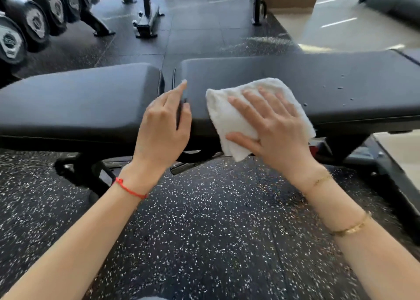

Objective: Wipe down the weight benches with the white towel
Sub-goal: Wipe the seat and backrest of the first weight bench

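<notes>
Right hand (272,127) lies flat, fingers spread, pressing the white towel (229,117) on the bench (341,77). The left hand (162,127) rests at its 9 o'clock with loose fingers, holding nothing. The towel looks soft and light, so it is best driven under a flat palm.

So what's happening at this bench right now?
A person is wiping a black weight bench. The right hand presses a white towel flat on the long pad's near edge. The left hand rests at the gap between the two pads. Droplets sit on the pad right of the towel.
</notes>
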`<state>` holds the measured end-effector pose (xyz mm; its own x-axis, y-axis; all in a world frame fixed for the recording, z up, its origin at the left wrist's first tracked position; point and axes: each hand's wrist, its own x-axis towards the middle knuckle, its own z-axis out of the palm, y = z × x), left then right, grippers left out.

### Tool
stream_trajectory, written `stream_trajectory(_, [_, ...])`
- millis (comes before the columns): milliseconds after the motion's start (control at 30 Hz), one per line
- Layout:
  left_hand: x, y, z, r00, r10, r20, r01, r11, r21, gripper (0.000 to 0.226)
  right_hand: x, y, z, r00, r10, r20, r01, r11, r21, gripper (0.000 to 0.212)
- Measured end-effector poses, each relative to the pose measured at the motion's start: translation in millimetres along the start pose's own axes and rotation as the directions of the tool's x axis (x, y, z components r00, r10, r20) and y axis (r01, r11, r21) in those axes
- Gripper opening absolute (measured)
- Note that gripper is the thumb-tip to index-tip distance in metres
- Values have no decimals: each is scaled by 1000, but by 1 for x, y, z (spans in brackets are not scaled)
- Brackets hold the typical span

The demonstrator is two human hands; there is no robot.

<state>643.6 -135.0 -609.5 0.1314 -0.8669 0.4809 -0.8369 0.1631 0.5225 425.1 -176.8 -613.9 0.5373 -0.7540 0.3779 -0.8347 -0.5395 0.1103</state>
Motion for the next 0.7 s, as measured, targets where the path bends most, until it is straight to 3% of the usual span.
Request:
stream_trajectory(100, [1, 2, 0, 1000, -6, 8, 5, 1000, 30, 40, -1, -15, 0, 997, 67, 45, -68, 997, 25, 71])
stream_trajectory(267, [1, 3, 8, 999, -39, 33, 37, 997, 61, 38, -11, -1, 4, 1000, 11, 17, -11, 1000, -3, 67])
stream_trajectory(467, [6, 6, 10, 999, -24, 43, 21, 996, 86, 38, -12, 26, -4, 968, 245, 62, -248, 968, 45, 67])
stream_trajectory(600, [11, 12, 15, 998, -34, 60, 29, 997, 71, 39, -10, 12, -5, 984, 149, 101, -158, 983, 97, 67])
stream_trajectory(700, [19, 11, 18, 998, -42, 49, 39, 998, 46, 38, 0, 42, -9, 984, 122, 129, -138, 982, 125, 68])
